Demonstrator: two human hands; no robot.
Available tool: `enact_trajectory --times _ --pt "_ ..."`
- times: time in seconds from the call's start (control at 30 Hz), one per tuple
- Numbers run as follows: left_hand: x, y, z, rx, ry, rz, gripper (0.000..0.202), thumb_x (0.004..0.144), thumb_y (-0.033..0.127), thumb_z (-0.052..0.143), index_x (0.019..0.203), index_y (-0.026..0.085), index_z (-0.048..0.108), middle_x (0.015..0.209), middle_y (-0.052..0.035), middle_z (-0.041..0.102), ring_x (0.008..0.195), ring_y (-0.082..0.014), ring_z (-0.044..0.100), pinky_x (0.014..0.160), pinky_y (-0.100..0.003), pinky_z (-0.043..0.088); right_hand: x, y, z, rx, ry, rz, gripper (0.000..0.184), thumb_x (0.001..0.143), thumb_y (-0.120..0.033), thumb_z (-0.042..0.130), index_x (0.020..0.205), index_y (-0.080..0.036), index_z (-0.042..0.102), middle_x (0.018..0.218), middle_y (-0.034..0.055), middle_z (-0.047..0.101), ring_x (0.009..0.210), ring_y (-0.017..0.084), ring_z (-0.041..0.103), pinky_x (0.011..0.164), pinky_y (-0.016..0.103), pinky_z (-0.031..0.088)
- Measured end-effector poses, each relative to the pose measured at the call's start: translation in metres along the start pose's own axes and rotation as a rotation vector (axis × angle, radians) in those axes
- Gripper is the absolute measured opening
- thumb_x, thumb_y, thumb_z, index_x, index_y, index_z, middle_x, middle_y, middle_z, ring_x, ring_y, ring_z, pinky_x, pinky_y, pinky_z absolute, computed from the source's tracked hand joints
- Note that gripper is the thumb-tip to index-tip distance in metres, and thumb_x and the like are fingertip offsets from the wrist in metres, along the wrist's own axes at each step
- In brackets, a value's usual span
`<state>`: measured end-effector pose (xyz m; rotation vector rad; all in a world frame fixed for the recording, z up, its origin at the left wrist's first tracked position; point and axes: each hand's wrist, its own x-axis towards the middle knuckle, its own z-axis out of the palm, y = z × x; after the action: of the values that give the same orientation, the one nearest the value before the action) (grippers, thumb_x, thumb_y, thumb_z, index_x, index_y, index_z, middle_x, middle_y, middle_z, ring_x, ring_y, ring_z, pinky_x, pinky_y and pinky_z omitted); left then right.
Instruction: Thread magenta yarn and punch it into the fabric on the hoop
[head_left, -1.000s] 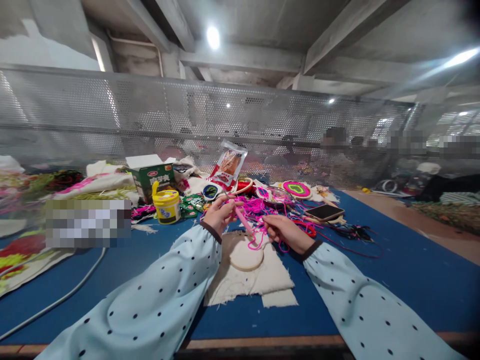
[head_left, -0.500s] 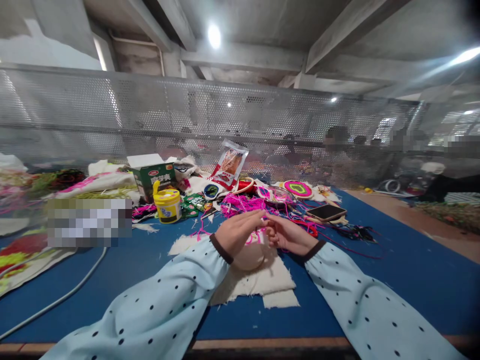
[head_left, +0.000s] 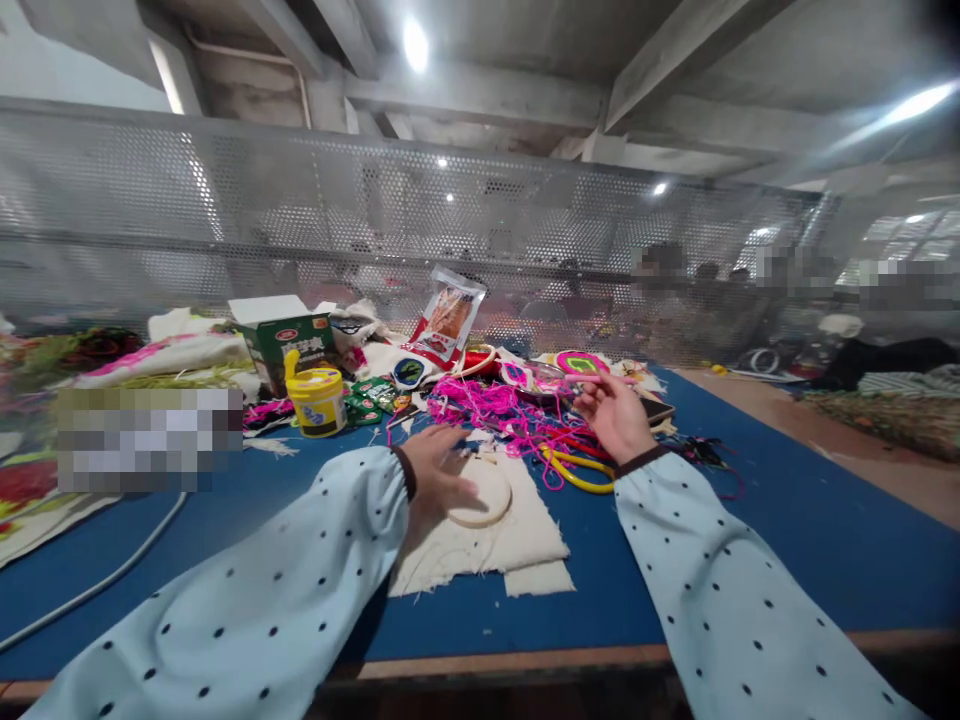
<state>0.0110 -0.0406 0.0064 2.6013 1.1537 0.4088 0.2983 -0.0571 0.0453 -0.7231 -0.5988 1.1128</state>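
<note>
A round embroidery hoop [head_left: 491, 512] lies on the blue table, set in a frayed cream cloth [head_left: 517, 545]. At its left side, my left hand [head_left: 439, 470] is open, with thumb and fingers apart over the cloth. My right hand [head_left: 616, 420] is raised to the right of the hoop, its fingers curled in a pinch; a thin pinkish thing shows at the fingertips, too blurred to name. Bright pink yarn [head_left: 480, 402] is heaped behind the hoop. Under my right hand lies a yellow loop [head_left: 581, 482] beside red strands.
Left of the yarn stand a yellow tub [head_left: 318, 405] and a green box [head_left: 289, 345]. A snack packet [head_left: 450, 318] leans behind the heap. A phone [head_left: 658, 409] is partly hidden by my right hand. A grey cable [head_left: 112, 580] crosses the table's left; perforated metal panels [head_left: 420, 220] rise behind.
My hands, together above the hoop before, have come apart. The right has moved up and right, and the left has opened at the hoop's left. The yellow loop now shows.
</note>
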Motion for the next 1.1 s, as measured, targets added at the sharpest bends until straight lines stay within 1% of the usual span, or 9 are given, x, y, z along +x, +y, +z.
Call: enact_trajectory --times 0.07,0.17,0.33,0.5,0.67,0.77,0.9,0.97,1.1 --pt "-0.008 -0.003 0.009 -0.038 -0.079 0.009 0.108 0.046 0.064 0.073 0.136 0.018 0.035 0.141 -0.0154 0.036 0.131 -0.0365 0.027 0.106 -0.048 0.023 0.004 -0.002 -0.004 0.001 0.065 -0.073 0.011 0.072 -0.022 0.062 0.067 -0.018 0.053 0.054 -0.0060 0.051 0.048 0.005 0.048 0.049 0.017 0.046" --pt "-0.014 -0.002 0.020 -0.062 -0.139 0.015 0.116 0.043 0.071 0.068 0.137 0.013 0.033 0.142 -0.0194 0.032 0.131 -0.0387 0.025 0.107 -0.050 0.019 0.003 0.003 -0.003 -0.031 0.079 -0.106 0.013 0.069 -0.023 0.065 0.065 -0.017 0.053 0.054 -0.0062 0.050 0.049 0.005 0.047 0.047 0.016 0.044" --pt "-0.014 0.000 0.023 -0.171 -0.054 0.015 0.115 0.037 0.071 0.071 0.132 0.014 0.038 0.135 -0.0185 0.041 0.123 -0.0379 0.038 0.104 -0.047 0.027 -0.004 0.017 0.005 -0.109 0.003 -0.098 0.025 0.062 -0.032 0.073 0.066 -0.017 0.054 0.055 -0.0063 0.050 0.050 0.005 0.046 0.048 0.017 0.042" --pt "-0.015 0.004 0.020 -0.223 0.028 -0.019 0.116 0.031 0.065 0.076 0.129 0.015 0.039 0.130 -0.0164 0.044 0.118 -0.0367 0.042 0.101 -0.046 0.031 -0.009 0.024 0.011 -0.246 -0.092 -0.093 0.037 0.065 -0.045 0.069 0.055 -0.017 0.048 0.044 -0.0080 0.037 0.040 0.004 0.035 0.040 0.017 0.032" --pt "-0.016 0.023 0.008 -0.107 0.077 0.002 0.117 0.026 0.056 0.081 0.127 0.015 0.037 0.129 -0.0168 0.045 0.119 -0.0361 0.041 0.102 -0.045 0.029 -0.009 0.021 0.012 -0.264 -0.070 -0.096 0.043 0.066 -0.049 0.067 0.051 -0.017 0.043 0.042 -0.0089 0.033 0.036 0.003 0.029 0.036 0.017 0.026" --pt "-0.019 0.039 0.001 -0.036 0.029 -0.094 0.118 0.028 0.048 0.083 0.130 0.016 0.032 0.122 -0.0157 0.052 0.112 -0.0376 0.048 0.096 -0.049 0.032 -0.010 0.017 0.014 -0.255 -0.081 -0.132 0.043 0.065 -0.047 0.069 0.051 -0.017 0.041 0.042 -0.0093 0.032 0.037 0.003 0.030 0.036 0.018 0.027" --pt "-0.022 0.047 0.002 -0.139 -0.030 -0.141 0.118 0.037 0.038 0.083 0.136 0.019 0.020 0.121 -0.0151 0.053 0.105 -0.0360 0.054 0.091 -0.047 0.037 -0.012 0.010 0.015 -0.293 -0.110 -0.188 0.035 0.068 -0.045 0.067 0.058 -0.017 0.050 0.045 -0.0079 0.040 0.039 0.004 0.035 0.039 0.017 0.031" --pt "-0.023 0.044 0.006 -0.249 -0.025 -0.117 0.121 0.037 0.034 0.083 0.138 0.019 0.017 0.126 -0.0157 0.049 0.109 -0.0349 0.051 0.090 -0.042 0.039 -0.012 0.009 0.014 -0.305 -0.130 -0.179 0.032 0.069 -0.045 0.066 0.064 -0.017 0.054 0.049 -0.0065 0.046 0.042 0.005 0.040 0.041 0.017 0.034" --pt "-0.022 0.030 0.012 -0.388 -0.033 -0.074 0.126 0.037 0.039 0.083 0.140 0.017 0.013 0.129 -0.0159 0.047 0.115 -0.0345 0.046 0.095 -0.043 0.036 -0.015 0.016 0.012 -0.363 -0.167 -0.131 0.030 0.069 -0.044 0.067 0.070 -0.015 0.060 0.058 -0.0029 0.056 0.048 0.006 0.048 0.045 0.018 0.038"
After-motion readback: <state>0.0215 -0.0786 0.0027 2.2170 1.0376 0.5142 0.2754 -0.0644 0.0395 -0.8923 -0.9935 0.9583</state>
